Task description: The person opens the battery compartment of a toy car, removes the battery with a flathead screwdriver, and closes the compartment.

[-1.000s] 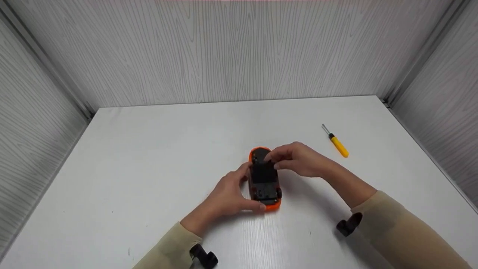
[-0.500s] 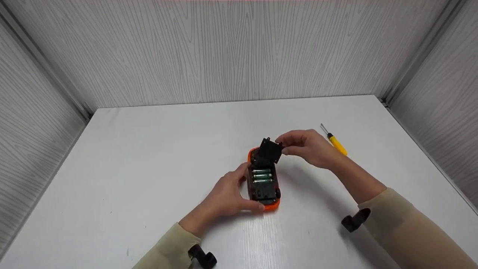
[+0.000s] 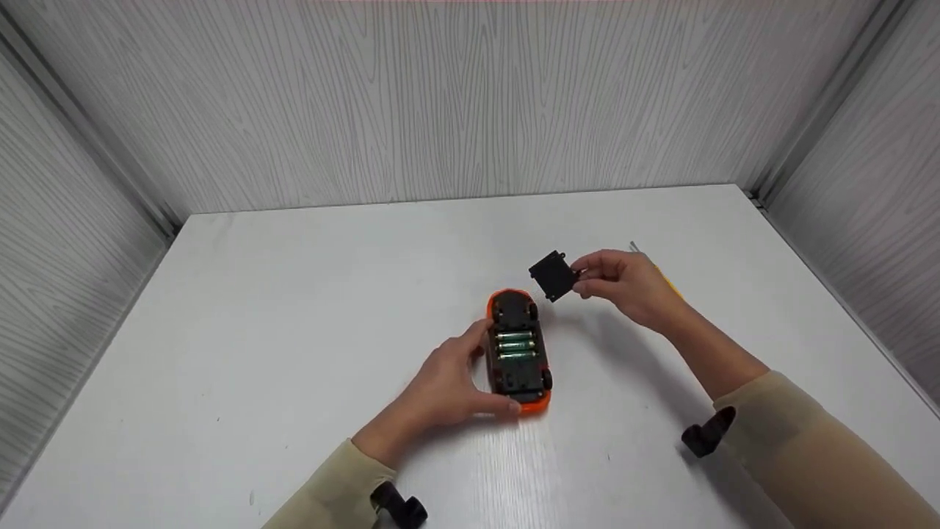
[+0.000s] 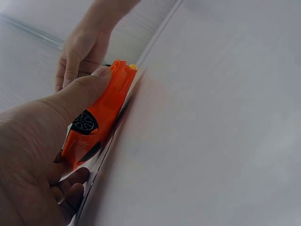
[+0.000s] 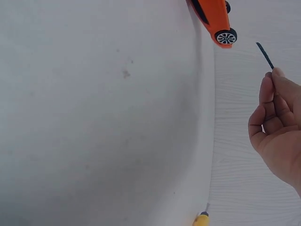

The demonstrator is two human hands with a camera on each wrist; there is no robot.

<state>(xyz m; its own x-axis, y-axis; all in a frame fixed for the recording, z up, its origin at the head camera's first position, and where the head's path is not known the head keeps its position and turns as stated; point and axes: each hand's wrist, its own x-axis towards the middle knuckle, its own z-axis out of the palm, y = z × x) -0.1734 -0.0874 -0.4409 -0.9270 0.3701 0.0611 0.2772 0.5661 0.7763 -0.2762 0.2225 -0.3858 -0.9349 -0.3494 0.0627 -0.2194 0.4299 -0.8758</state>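
An orange toy car (image 3: 523, 376) lies upside down on the white table, its black underside facing up. Several green batteries (image 3: 516, 345) sit side by side in its uncovered compartment. My left hand (image 3: 448, 382) grips the car from the left, thumb at the near end and fingers along the far left side; the left wrist view shows the orange body (image 4: 110, 99) in its grasp. My right hand (image 3: 624, 286) pinches a black square battery cover (image 3: 554, 276) by its edge, held up beyond the car's far right. Edge-on, the cover (image 5: 265, 55) looks thin in the right wrist view.
A yellow-handled screwdriver (image 3: 670, 285) lies on the table to the right, partly hidden behind my right hand. Grey wood-grain panels (image 3: 470, 103) enclose the white table (image 3: 308, 294) at the back and both sides.
My right hand has lifted the battery cover off the car and carried it away to the far right, exposing the batteries. The left hand stays on the car.
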